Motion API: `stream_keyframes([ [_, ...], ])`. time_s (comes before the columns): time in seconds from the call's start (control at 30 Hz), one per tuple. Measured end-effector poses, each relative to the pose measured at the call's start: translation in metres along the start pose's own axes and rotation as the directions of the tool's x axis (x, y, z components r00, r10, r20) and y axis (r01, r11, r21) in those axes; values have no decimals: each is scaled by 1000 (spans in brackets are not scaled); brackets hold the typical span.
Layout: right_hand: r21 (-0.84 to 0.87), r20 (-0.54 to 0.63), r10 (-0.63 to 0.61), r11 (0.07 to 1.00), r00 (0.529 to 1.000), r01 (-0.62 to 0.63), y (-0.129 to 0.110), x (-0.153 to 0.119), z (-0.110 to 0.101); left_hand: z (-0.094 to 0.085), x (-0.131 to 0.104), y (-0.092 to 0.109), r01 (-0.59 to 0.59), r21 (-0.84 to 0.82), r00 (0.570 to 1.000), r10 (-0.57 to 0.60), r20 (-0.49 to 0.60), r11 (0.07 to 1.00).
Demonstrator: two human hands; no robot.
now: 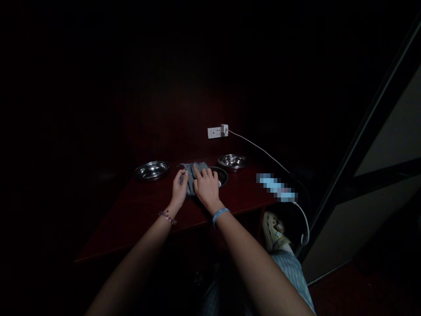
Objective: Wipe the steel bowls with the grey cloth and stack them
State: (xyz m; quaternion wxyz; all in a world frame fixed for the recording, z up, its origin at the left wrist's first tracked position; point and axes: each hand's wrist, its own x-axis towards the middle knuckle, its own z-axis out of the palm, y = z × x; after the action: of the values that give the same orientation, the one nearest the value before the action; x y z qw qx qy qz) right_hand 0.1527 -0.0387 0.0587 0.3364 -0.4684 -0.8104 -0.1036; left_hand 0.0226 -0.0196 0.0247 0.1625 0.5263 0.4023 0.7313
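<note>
A grey patterned cloth (190, 188) lies bunched over the left part of a dark, shiny round metal dish (223, 176) on the dark red table. My left hand (179, 189), a beaded bracelet at its wrist, pinches the cloth's left side between thumb and fingers. On the cloth's right side rests my right hand (207, 186), its index finger forward on a fold and the other fingers bent over the dish. Its thumb is hidden. A small white spot shows inside the dish beside the right hand.
A shallow steel dish (152, 170) stands to the left, a steel bowl (232, 162) behind right. A white charger (224, 129) sits in the wall socket (213, 132); its cable runs to a blurred blue object (276, 187) at the table's right. A clog (274, 232) is below.
</note>
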Motion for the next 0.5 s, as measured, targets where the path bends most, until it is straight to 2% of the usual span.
stream_keyframes([
  [0.3,9,11,-29,1000,1000,29,-4,1,-3,2,-2,2,-18,18,999,17,34,1000],
  [0.5,6,15,-69,998,998,69,-6,1,0,1,-1,2,-41,38,999,40,4,998],
])
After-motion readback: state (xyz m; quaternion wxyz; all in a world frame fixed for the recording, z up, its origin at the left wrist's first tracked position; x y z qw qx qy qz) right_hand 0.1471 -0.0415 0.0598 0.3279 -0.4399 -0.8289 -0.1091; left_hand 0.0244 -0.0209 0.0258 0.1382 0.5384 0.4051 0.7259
